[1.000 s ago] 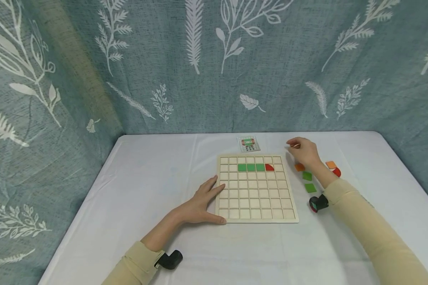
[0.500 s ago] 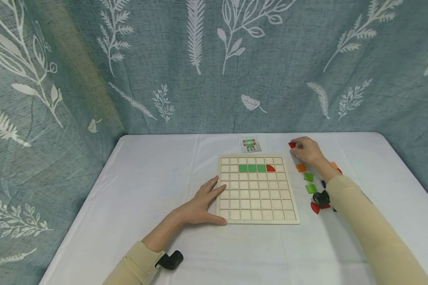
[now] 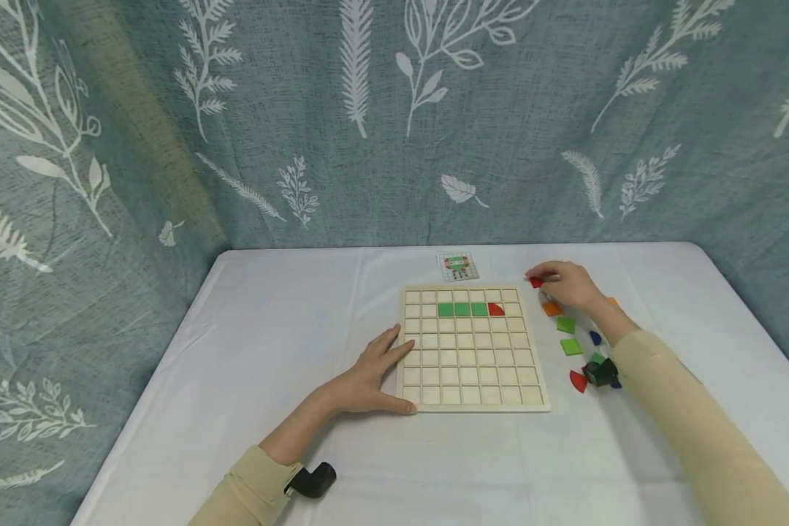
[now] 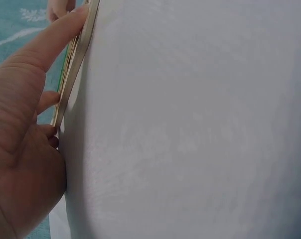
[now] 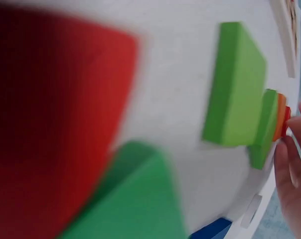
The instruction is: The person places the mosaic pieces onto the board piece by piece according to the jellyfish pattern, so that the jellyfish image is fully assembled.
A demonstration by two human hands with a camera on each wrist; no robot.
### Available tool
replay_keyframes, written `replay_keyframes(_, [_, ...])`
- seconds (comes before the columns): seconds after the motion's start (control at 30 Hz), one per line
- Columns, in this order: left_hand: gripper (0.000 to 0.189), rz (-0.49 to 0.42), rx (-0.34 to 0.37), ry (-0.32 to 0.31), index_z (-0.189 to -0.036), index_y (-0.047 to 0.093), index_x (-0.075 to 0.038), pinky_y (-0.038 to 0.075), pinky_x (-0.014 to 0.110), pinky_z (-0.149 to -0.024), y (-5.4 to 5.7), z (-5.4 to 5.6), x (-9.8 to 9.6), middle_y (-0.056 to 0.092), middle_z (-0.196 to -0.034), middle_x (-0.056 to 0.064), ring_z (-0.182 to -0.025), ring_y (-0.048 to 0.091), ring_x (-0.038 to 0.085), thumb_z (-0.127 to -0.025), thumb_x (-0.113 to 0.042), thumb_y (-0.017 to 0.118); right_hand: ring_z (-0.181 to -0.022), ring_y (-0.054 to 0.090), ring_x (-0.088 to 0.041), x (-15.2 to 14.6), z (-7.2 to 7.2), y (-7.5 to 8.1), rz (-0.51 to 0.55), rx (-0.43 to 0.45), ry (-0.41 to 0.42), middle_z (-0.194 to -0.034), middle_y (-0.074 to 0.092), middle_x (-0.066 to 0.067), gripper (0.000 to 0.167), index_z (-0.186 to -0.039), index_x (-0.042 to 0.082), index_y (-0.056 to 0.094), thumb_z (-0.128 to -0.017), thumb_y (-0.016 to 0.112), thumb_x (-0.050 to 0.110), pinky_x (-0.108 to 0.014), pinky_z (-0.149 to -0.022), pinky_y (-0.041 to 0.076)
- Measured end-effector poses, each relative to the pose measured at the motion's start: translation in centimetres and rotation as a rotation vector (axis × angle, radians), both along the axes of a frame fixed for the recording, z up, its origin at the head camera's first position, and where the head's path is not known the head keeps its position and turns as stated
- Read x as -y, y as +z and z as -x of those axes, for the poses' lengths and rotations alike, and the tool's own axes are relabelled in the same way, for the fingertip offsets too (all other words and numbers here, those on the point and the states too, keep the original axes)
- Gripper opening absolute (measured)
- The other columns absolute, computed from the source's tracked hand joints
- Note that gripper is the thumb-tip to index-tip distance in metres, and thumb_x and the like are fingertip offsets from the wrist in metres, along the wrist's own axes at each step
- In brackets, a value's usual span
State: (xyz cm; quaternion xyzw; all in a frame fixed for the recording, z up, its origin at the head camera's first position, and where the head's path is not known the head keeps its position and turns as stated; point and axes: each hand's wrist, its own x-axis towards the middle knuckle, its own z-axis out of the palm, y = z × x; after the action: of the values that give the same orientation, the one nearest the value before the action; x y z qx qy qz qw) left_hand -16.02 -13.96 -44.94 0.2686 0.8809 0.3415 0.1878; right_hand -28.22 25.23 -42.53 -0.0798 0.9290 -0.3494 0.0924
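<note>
My left hand [image 3: 367,380] rests with fingers spread on the left side of a wooden grid board [image 3: 471,410], its thumb at the near left corner. In the left wrist view, the thumb [image 4: 56,40] lies along the board's edge. The board holds a row of three green squares [image 3: 462,310] ending in a red quarter-circle tile [image 3: 495,310]. Beyond the board's right edge, my right hand [image 3: 565,283] pinches a red tile [image 3: 535,282] between thumb and fingers. An orange tile [image 3: 551,309] lies just below this hand.
Green tiles [image 3: 570,347], a blue tile [image 3: 595,337] and a red quarter-circle tile [image 3: 578,381] lie right of the board, some partly hidden by the right wrist camera [image 3: 601,372]. A small pattern card [image 3: 457,266] lies behind the board. A patterned curtain [image 3: 368,146] hangs behind the table.
A red tile has come into view in my right hand's fingers. That hand then shifted slightly toward the near side. The left hand and the tiles on the board stay the same.
</note>
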Motion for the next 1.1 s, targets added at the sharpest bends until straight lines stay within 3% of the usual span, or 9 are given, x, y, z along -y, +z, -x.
replay_keyframes(0.17, [0.105, 0.003, 0.000, 0.008, -0.156, 0.024, -0.011, 0.013, 0.059, -0.113, 0.1, -0.1, 0.0, -0.004, -0.163, 0.009, -0.148, -0.005, 0.032, -0.075, -0.044, 0.083, -0.109, 0.053, -0.038, 0.1, -0.3, -0.4, -0.061, -0.063, -0.016, -0.120, 0.058, -0.025, 0.033, -0.124, -0.001, 0.062, -0.097, 0.062, 0.017, -0.051, -0.088, 0.046])
replay_keyframes(0.37, [0.105, 0.001, -0.001, 0.002, -0.156, 0.024, -0.011, 0.013, 0.059, -0.114, 0.1, -0.1, 0.0, -0.004, -0.163, 0.009, -0.148, -0.005, 0.032, -0.075, -0.043, 0.083, -0.110, 0.055, -0.039, 0.0, -0.5, -0.3, -0.027, -0.029, 0.023, -0.124, 0.056, -0.025, 0.032, -0.126, 0.001, 0.061, -0.097, 0.059, 0.014, -0.047, -0.085, 0.050])
replay_keyframes(0.53, [0.105, 0.001, 0.002, -0.002, -0.156, 0.024, -0.012, 0.012, 0.058, -0.114, 0.1, 0.0, -0.1, -0.004, -0.163, 0.008, -0.148, -0.006, 0.031, -0.075, -0.044, 0.083, -0.116, 0.052, -0.041, 0.1, -0.8, -0.2, -0.035, -0.020, -0.004, -0.130, 0.053, -0.026, 0.038, -0.129, -0.001, 0.058, -0.097, 0.061, 0.018, -0.050, -0.091, 0.047])
replay_keyframes(0.67, [0.105, -0.003, -0.005, -0.003, -0.156, 0.024, -0.012, 0.012, 0.058, -0.114, 0.1, 0.0, -0.1, -0.004, -0.163, 0.009, -0.148, -0.005, 0.032, -0.075, -0.044, 0.083, -0.113, 0.054, -0.040, 0.3, -0.8, -0.3, -0.039, -0.038, -0.028, -0.125, 0.057, -0.025, 0.037, -0.127, -0.001, 0.059, -0.096, 0.063, 0.020, -0.049, -0.090, 0.048])
replay_keyframes(0.87, [0.105, -0.003, 0.002, -0.008, -0.156, 0.023, -0.011, 0.013, 0.059, -0.113, 0.0, 0.1, 0.0, -0.004, -0.163, 0.009, -0.148, -0.006, 0.032, -0.076, -0.043, 0.083, -0.112, 0.056, -0.034, 1.8, -1.0, 0.1, 0.064, -0.026, -0.029, -0.120, 0.061, -0.021, 0.039, -0.127, 0.002, 0.060, -0.095, 0.065, 0.022, -0.046, -0.090, 0.048])
replay_keyframes(1.1, [0.103, -0.013, 0.008, -0.005, -0.156, 0.025, -0.011, 0.012, 0.060, -0.113, 0.1, 0.0, 0.1, -0.004, -0.163, 0.010, -0.148, -0.006, 0.033, -0.076, -0.043, 0.083, -0.110, 0.059, -0.028, 6.1, -1.5, 0.8, 0.177, 0.011, 0.035, -0.114, 0.064, -0.013, 0.039, -0.126, 0.007, 0.063, -0.092, 0.070, 0.023, -0.044, -0.090, 0.049])
